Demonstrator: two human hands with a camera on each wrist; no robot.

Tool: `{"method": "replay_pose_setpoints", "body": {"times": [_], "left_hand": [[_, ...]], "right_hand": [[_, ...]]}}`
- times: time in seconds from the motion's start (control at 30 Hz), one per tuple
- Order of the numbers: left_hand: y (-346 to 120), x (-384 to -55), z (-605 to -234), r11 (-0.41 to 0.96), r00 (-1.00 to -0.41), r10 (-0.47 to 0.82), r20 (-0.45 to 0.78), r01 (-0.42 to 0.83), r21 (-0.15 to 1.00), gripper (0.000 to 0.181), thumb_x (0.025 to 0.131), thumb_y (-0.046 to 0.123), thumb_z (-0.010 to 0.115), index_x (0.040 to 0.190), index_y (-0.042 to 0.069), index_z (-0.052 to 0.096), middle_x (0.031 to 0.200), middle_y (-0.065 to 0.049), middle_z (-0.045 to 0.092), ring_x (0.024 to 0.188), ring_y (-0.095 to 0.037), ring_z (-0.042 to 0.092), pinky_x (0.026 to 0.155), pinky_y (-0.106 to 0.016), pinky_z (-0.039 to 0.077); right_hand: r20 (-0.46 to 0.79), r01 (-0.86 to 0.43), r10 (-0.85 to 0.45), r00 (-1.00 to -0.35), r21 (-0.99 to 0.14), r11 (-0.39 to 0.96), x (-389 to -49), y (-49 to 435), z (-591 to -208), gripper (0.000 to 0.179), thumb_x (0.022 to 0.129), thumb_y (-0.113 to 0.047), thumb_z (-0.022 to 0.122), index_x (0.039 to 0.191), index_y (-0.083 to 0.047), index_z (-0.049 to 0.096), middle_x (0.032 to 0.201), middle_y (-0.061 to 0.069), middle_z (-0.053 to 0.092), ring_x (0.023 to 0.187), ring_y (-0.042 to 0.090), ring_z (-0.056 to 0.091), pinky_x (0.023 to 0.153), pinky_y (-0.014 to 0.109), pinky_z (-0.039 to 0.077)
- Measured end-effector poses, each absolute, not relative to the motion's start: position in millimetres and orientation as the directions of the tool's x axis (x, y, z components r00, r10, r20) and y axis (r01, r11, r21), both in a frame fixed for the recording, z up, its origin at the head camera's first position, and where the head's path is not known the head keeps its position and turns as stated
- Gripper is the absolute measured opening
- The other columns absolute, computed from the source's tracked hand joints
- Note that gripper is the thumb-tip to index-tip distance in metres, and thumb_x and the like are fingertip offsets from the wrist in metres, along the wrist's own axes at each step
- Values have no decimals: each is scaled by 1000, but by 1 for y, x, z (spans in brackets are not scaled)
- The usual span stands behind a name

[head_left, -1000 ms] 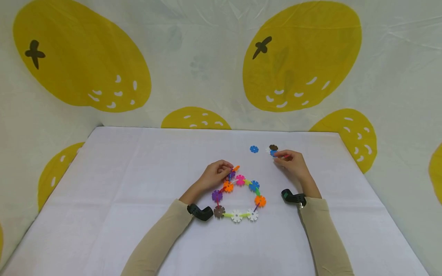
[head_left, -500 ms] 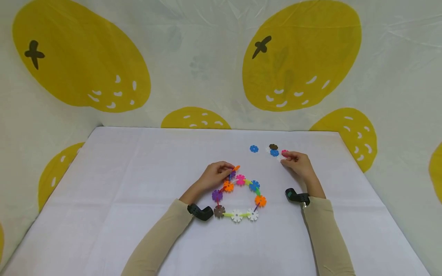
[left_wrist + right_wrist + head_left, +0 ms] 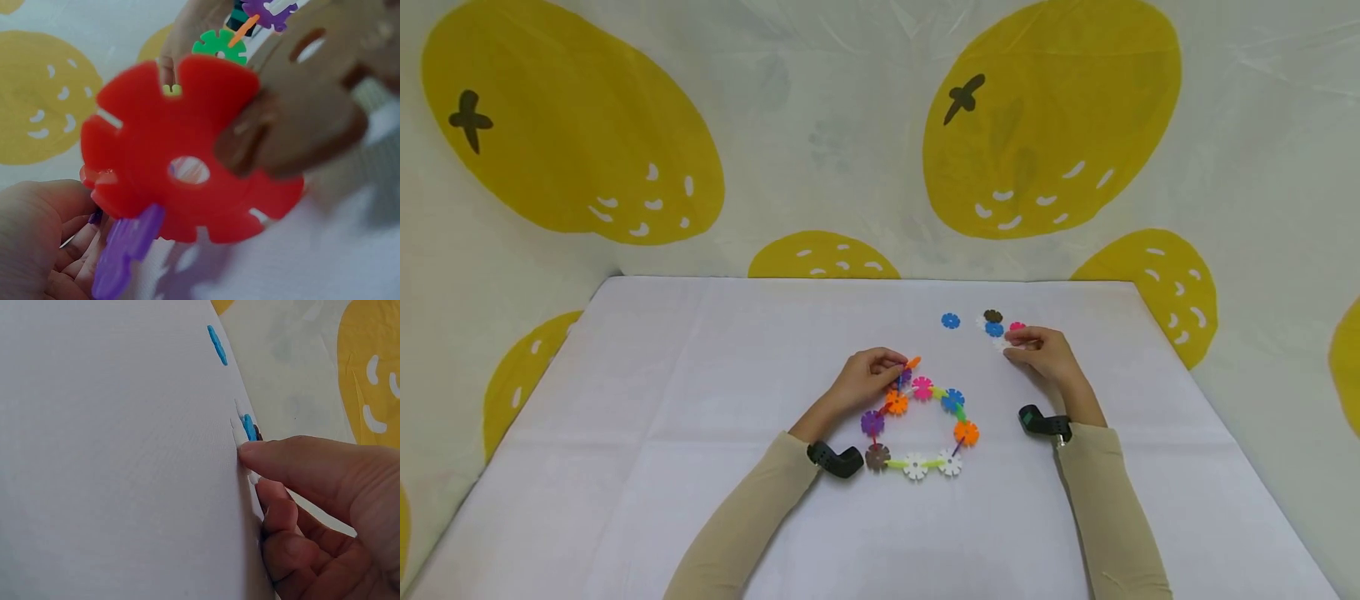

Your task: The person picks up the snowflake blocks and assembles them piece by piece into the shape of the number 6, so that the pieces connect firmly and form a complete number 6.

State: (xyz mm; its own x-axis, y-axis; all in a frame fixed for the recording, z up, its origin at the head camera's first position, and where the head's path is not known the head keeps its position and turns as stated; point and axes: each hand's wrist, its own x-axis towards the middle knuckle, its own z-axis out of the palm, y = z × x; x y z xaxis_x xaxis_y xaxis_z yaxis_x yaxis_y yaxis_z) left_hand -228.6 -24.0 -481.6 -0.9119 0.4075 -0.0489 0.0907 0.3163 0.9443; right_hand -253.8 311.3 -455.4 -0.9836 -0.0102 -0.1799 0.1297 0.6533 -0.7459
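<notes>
A ring of joined plastic snowflake discs, with a white disc [image 3: 915, 466] on its near side, lies before me. At its far left corner my left hand [image 3: 868, 375] pinches a purple disc [image 3: 904, 377]; an orange disc [image 3: 914, 362] sticks up beside the fingertips. In the left wrist view a red disc [image 3: 144, 144] and a brown disc [image 3: 300, 119] stand close to the camera. My right hand [image 3: 1047, 358] has thumb and fingertips at a loose white disc [image 3: 999, 343] on the table. The right thumb [image 3: 300, 459] covers part of it.
Just beyond the right hand lie a pink disc [image 3: 1017, 326], a blue disc [image 3: 994, 330] and a brown disc [image 3: 992, 317], close together. Another blue disc [image 3: 951, 321] lies apart to their left. The white-covered table [image 3: 700, 350] ends at a patterned cloth backdrop [image 3: 850, 167].
My right hand moved right from the blue disc to beside the pink one, then slightly left onto the white disc. The left hand keeps its place on the ring.
</notes>
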Motion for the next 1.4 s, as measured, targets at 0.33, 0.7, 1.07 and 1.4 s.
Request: {"method": "replay_pose_setpoints", "body": {"times": [0.33,0.7,1.07,1.4], "left_hand": [[-25,-228,-481,329,-912,408,-51,95,940,22,97,15,62,115,7,68,95,-5,69,81,-12,62,73,-22,51],[-26,-228,-482,312,-910,412,-39,100,945,22,97,17,62,115,8,68,95,-5,68,81,-12,62,73,-23,52],[-25,-227,-478,339,-912,406,-58,92,936,22,97,17,61,117,10,68,102,-4,69,86,-13,63,78,-25,53],[-24,-227,-477,329,-907,417,-59,90,940,23,97,16,61,118,8,67,101,-5,69,87,-13,63,78,-25,52]], "right_hand": [[-180,122,-11,-984,-713,690,-256,304,-458,46,88,-30,74,123,-2,65,110,16,58,89,24,45,72,29,39],[-168,121,-14,-986,-763,635,-257,303,-454,38,92,-22,69,118,3,59,108,19,60,89,24,53,73,19,46],[-242,175,-80,-967,-860,479,-258,291,-453,34,96,-16,64,121,6,58,89,6,68,67,11,62,66,19,53],[-272,164,-212,-939,-894,418,-254,267,-453,37,97,-17,63,124,8,58,84,7,68,68,12,62,68,19,52]]}}
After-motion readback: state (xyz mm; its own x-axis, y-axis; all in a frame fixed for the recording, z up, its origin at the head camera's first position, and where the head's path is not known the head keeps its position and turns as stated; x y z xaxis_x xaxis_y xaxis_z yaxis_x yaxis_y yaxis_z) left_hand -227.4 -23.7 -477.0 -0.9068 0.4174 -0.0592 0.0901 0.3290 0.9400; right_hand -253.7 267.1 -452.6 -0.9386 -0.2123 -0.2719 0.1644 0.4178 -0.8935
